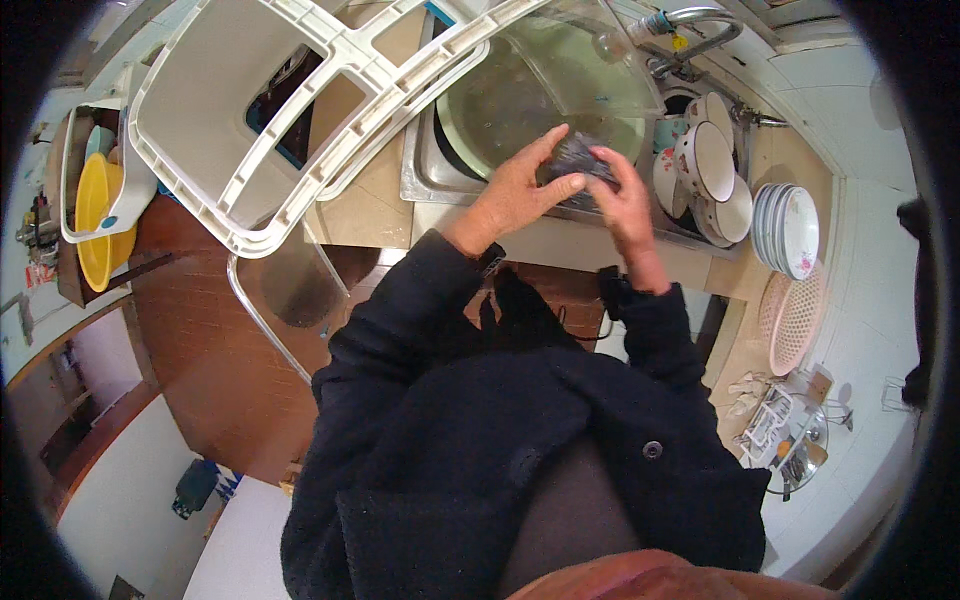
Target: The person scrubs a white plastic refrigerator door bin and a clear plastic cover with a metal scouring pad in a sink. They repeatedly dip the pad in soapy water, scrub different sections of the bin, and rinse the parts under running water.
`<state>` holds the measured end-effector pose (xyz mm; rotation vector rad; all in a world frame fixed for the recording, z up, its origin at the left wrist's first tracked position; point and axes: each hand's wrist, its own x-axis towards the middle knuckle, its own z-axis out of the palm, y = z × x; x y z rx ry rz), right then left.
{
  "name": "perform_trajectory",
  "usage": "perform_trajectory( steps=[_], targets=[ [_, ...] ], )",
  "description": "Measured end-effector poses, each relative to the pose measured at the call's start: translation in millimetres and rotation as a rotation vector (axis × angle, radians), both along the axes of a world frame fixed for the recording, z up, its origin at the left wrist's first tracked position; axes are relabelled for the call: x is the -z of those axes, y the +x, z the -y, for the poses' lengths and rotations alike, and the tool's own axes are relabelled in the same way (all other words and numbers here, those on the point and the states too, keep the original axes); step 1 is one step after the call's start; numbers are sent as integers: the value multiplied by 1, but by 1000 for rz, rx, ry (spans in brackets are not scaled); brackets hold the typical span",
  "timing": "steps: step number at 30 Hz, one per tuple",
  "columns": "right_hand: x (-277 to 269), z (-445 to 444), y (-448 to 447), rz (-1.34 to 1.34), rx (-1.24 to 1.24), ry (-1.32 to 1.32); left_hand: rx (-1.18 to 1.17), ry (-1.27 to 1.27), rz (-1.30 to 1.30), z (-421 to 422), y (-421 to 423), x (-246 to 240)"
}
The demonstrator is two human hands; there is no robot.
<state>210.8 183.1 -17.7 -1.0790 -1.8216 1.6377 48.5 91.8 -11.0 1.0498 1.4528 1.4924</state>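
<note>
Over the near edge of a pale green basin, a dark grey wad, which looks like a scouring pad, is held between my two hands. My left hand cups its left side with thumb and fingers. From the right, my right hand grips it with bent fingers. Blur hides the wad's exact form. Murky water fills the basin, which stands in a steel sink. A clear plastic panel slants into the basin from the back.
A large white plastic frame stands left of the sink. Enamel bowls crowd the right basin, under the faucet. Stacked plates and a pink colander line the right counter. Far left is a yellow basin.
</note>
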Motion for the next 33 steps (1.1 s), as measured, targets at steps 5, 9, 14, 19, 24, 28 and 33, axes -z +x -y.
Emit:
perform_trajectory(
  steps=[5, 9, 14, 19, 24, 28, 33],
  targets=[
    [-28, -2, -14, 83, -46, 26, -106, -217, 400, -4, -23, 26],
    [-56, -41, 15, 165, 366, 416, -258, 4, 533, -10, -47, 27],
    [-54, -75, -13, -176, 100, 249, -369, 322, 528, -62, -23, 1],
    [-52, -63, -36, -133, -9, 285, -562, 453, 239, -128, -7, -27],
    [-61, -56, -32, -64, -15, 442, -538, 420, -121, -94, 32, -29],
    [-62, -58, -28, -33, -14, 592, -507, 465, -240, -107, 26, -19],
    [-63, -50, -30, -22, -19, 619, -541, 337, -354, -168, -31, -6]
  ],
)
